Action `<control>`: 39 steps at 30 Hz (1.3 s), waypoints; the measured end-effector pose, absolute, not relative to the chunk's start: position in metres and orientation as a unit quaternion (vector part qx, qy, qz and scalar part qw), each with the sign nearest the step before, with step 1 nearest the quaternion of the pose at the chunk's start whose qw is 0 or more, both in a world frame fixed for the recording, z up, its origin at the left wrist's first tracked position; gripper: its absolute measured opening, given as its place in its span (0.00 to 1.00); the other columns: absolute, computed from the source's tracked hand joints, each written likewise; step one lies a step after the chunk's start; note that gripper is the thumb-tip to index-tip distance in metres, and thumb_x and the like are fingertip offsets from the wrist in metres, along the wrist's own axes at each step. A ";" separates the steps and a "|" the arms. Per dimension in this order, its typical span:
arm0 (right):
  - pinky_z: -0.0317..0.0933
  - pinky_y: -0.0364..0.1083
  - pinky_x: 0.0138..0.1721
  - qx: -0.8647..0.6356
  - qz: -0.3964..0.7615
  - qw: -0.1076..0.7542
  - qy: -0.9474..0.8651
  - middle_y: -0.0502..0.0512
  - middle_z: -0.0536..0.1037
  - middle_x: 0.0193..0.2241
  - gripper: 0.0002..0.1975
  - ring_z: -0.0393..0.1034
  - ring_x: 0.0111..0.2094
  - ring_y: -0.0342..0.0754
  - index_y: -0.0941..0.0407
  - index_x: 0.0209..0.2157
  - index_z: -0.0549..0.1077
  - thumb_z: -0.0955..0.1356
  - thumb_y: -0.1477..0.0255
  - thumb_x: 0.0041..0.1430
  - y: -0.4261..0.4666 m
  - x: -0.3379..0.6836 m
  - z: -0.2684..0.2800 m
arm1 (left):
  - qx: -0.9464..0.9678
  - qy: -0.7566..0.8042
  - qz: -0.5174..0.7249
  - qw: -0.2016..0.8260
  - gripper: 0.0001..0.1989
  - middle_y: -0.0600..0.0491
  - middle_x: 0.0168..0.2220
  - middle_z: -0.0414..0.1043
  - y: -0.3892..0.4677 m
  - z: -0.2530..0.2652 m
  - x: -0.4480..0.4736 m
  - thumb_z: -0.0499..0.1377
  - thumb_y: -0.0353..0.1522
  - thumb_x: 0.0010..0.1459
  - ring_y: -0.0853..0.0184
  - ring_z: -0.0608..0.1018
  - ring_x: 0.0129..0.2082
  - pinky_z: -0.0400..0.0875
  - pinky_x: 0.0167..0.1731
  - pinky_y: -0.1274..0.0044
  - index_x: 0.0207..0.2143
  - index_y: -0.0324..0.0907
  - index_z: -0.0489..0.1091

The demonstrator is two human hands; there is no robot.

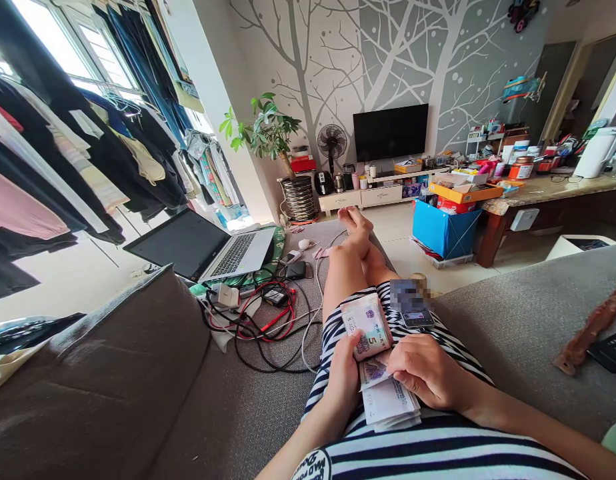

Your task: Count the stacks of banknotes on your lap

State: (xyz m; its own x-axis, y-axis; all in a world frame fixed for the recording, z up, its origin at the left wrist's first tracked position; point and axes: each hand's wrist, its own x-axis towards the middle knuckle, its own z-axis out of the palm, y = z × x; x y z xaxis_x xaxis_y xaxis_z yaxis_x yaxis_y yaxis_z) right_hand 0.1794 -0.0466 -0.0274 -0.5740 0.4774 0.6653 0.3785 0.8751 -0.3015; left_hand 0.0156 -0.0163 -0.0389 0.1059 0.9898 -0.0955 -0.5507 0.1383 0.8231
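Observation:
My left hand (345,367) grips a thick stack of banknotes (367,320), its thumb lying on the top note, which shows a 5. Just below that stack, my right hand (428,370) pinches a single purple-printed banknote (374,371) by its right side. Under this note, a second pile of pale, whitish notes (391,403) rests on my lap against the striped clothing (438,443). A phone (417,319) lies on my thigh beyond the right hand, partly blurred out.
To the left on the grey sofa are an open laptop (233,257), tangled black and red cables (268,327) and a white charger (225,295). A brown wooden stick (591,327) and a black keypad device (611,350) lie at the right. Beyond stand a blue box (445,230) and a cluttered table (538,193).

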 end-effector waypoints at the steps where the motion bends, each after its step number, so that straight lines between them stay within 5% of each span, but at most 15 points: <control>1: 0.58 0.46 0.37 -0.242 0.065 0.392 -0.885 0.53 0.73 0.30 0.09 0.65 0.33 0.45 0.55 0.36 0.67 0.57 0.70 0.64 -0.046 0.179 -0.028 | 0.319 0.335 0.572 0.677 0.14 0.47 0.32 0.78 -0.016 -0.040 0.016 0.60 0.36 0.45 0.60 0.78 0.33 0.70 0.36 0.71 0.33 0.35 0.73; 24: 0.57 0.45 0.36 -0.238 0.117 0.407 -0.874 0.53 0.72 0.29 0.13 0.65 0.32 0.45 0.56 0.32 0.66 0.56 0.67 0.65 -0.047 0.178 -0.029 | 0.327 0.308 0.569 0.689 0.10 0.49 0.33 0.78 -0.013 -0.047 0.015 0.58 0.33 0.50 0.63 0.77 0.34 0.68 0.37 0.74 0.34 0.36 0.73; 30: 0.56 0.47 0.35 -0.213 0.139 0.417 -0.873 0.55 0.71 0.26 0.23 0.64 0.31 0.46 0.57 0.30 0.67 0.50 0.59 0.65 -0.046 0.179 -0.030 | 0.309 0.298 0.564 0.705 0.09 0.49 0.30 0.78 -0.018 -0.035 0.018 0.58 0.31 0.49 0.63 0.78 0.31 0.68 0.35 0.74 0.32 0.36 0.73; 39: 0.51 0.41 0.24 -0.479 0.178 0.438 -0.740 0.47 0.65 0.19 0.16 0.59 0.22 0.41 0.56 0.23 0.63 0.61 0.62 0.61 -0.031 0.172 -0.032 | 0.312 0.290 0.554 0.715 0.09 0.52 0.31 0.77 -0.016 -0.045 0.016 0.59 0.28 0.47 0.67 0.77 0.28 0.68 0.33 0.76 0.34 0.39 0.72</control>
